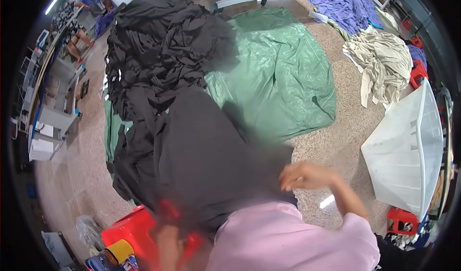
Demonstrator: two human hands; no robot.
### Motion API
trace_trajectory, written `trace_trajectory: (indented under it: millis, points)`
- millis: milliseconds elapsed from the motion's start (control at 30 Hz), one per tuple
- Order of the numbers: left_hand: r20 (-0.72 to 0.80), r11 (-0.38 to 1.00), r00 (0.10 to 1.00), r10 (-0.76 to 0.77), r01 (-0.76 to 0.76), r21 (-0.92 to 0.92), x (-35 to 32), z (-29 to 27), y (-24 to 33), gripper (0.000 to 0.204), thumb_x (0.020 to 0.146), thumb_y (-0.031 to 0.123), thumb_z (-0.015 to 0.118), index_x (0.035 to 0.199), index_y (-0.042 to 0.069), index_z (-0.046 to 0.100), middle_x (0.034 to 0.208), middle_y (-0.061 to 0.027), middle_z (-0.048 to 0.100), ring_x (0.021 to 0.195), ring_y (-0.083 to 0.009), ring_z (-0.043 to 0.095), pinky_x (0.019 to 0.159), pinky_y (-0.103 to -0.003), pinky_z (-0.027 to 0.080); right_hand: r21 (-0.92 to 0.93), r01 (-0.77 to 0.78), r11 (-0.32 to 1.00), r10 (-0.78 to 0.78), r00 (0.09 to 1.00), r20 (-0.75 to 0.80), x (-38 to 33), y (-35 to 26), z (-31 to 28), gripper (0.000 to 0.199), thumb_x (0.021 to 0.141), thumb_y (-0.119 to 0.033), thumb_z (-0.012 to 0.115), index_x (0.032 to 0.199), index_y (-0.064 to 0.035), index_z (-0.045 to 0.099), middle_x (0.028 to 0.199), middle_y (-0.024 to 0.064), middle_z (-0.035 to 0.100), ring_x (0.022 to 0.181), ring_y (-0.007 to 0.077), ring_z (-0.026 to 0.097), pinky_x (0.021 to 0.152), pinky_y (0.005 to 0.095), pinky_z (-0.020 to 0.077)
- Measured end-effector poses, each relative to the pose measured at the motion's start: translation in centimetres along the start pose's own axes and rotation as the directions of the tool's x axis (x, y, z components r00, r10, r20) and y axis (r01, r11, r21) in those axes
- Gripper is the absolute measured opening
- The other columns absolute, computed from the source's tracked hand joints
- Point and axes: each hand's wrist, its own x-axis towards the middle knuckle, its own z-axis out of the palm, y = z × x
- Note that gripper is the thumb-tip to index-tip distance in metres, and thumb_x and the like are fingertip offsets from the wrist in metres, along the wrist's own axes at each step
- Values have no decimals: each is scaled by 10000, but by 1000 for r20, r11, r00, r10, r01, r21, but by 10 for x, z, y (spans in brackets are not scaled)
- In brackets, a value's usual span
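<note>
A wide piece of black cloth (201, 146) spreads in front of me, its near edge reaching my lap and its right part smeared by motion. At its right edge is my right hand (305, 176), fingers curled together and closed on the cloth's border. My left hand (170, 240) is low on the left, over a red plastic stool (129, 230) and close to the cloth's near left edge. It is too blurred to show its fingers. Beyond, the black cloth runs into a big crumpled heap of black fabric (163, 40).
A green plastic sheet (283, 74) lies on the speckled floor under the heap. To the right are a white plastic bin (398, 148), a beige fabric pile (384, 62) and a purple pile (343, 9). Beside the stool stands a yellow cylinder (119, 252). A person (74, 33) is at the far left.
</note>
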Motion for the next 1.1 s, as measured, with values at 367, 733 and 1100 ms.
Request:
trace_trajectory:
  millis: [367,733,1100]
  points:
    - [-553,796,833,16,-345,-497,126,20,105,37,836,17,638,862,-7,651,804,-119,640,709,-203,626,642,-291,486,-321,-318,892,71,800,-596,77,76,7,248,824,-20,568,1050,-92,641,1029,118,634,920,337,619,761,407,502]
    - [-571,778,728,378,-584,-231,194,83,185,252,742,246,755,828,67,599,842,-64,592,858,-276,550,873,-429,384,-209,-75,975,-82,754,-652,135,131,1,332,747,76,567,1036,-71,639,1110,119,622,926,315,640,766,395,508]
    - [-645,895,751,139,-374,-244,219,80,193,256,738,205,764,922,78,640,911,-94,540,867,-280,515,747,-400,387,-271,123,955,-298,397,-868,119,-13,-40,356,735,133,514,1018,-37,647,921,103,648,712,176,604,628,279,479]
